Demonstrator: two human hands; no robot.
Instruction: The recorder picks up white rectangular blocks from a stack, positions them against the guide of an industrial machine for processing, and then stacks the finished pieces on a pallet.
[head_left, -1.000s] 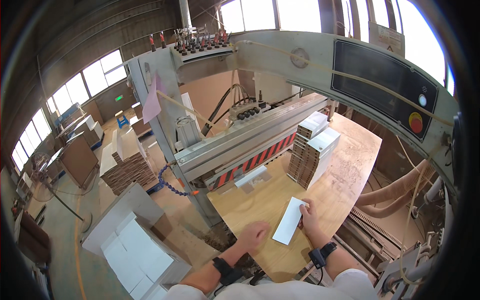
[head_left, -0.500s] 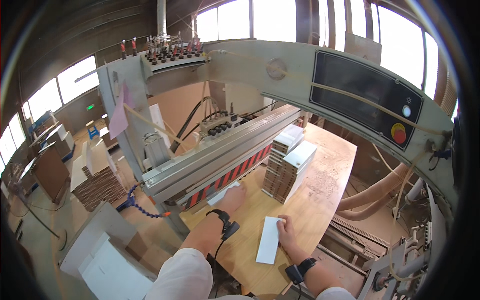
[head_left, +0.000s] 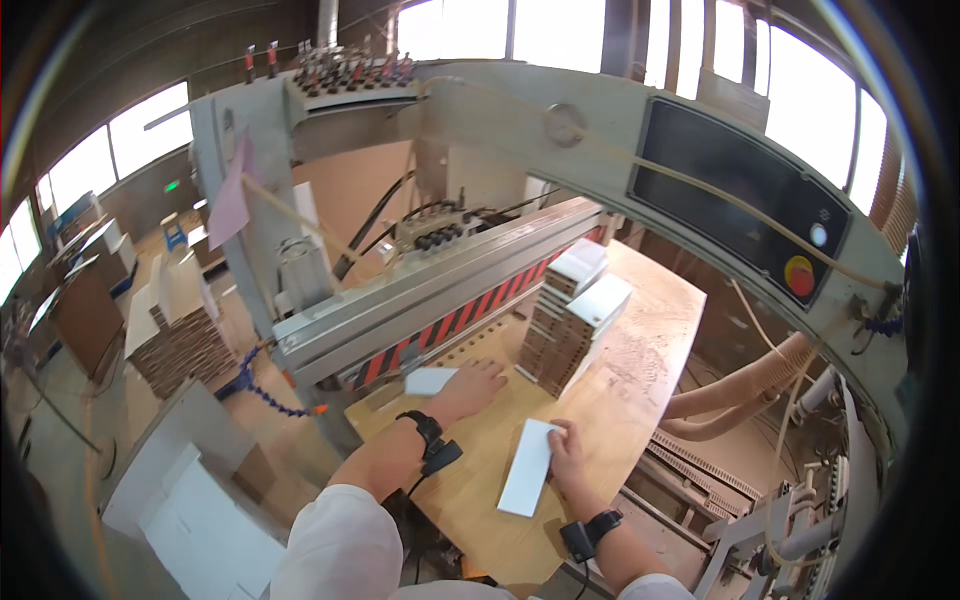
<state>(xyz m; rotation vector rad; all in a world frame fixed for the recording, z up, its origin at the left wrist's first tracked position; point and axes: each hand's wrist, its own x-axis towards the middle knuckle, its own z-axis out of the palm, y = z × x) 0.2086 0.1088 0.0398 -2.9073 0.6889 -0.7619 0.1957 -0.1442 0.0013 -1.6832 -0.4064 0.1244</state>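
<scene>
My right hand [head_left: 567, 452] grips the right edge of a white rectangular panel [head_left: 525, 472], thumb on top, over the near part of a wooden worktable [head_left: 470, 470]. My left hand [head_left: 470, 388] has its fingers stretched out flat and nothing in its grasp. Just left of it, partly covered by the hand, another white panel [head_left: 428, 381] lies by the machine's beam. Beyond both hands stand two close stacks of white-topped panels [head_left: 568, 335] with brown edges and small holes along their sides.
A machine beam [head_left: 440, 290] with a red and black striped guard runs along the table's far left side. A control panel [head_left: 735, 195] with a red button arches overhead. Hoses [head_left: 735, 385] hang at right. A pile of boards [head_left: 180, 325] stands on the floor at left.
My left hand has come away from the panel by the beam, its fingers now spread rightward. My right hand still holds its panel, now slightly more tilted. The whole view has shifted a little.
</scene>
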